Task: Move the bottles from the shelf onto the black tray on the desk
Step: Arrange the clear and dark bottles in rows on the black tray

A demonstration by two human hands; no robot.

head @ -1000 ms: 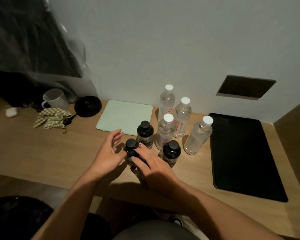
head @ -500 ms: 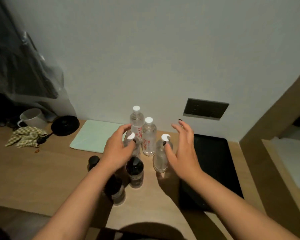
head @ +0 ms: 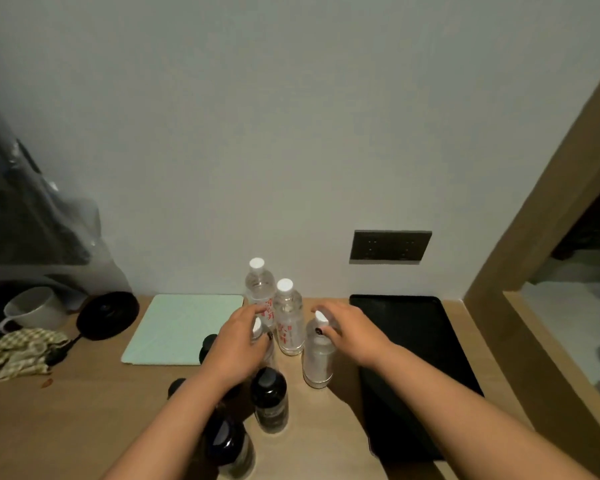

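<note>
Several clear water bottles with white caps stand in a cluster on the wooden desk. My left hand [head: 239, 337] curls round the top of the front-left clear bottle [head: 268, 348]. My right hand [head: 352, 330] pinches the cap of the front-right clear bottle [head: 317, 362] between fingers and thumb. Two more clear bottles [head: 257, 285] [head: 288, 323] stand behind them. Dark bottles with black caps [head: 269, 400] [head: 229, 445] stand nearer to me, and others are partly hidden behind my left forearm. The black tray [head: 416, 337] lies flat to the right with nothing on it.
A mint green pad [head: 184, 327] lies left of the bottles. Further left are a white mug [head: 32, 310], a black round lid [head: 108, 315] and a checkered cloth [head: 18, 351]. A dark wall socket [head: 390, 245] sits above the tray. A wooden partition [head: 534, 244] bounds the desk's right side.
Both hands left the dark bottle and reached forward. They have now closed on the tops of two clear bottles. My view has tilted up toward the wall.
</note>
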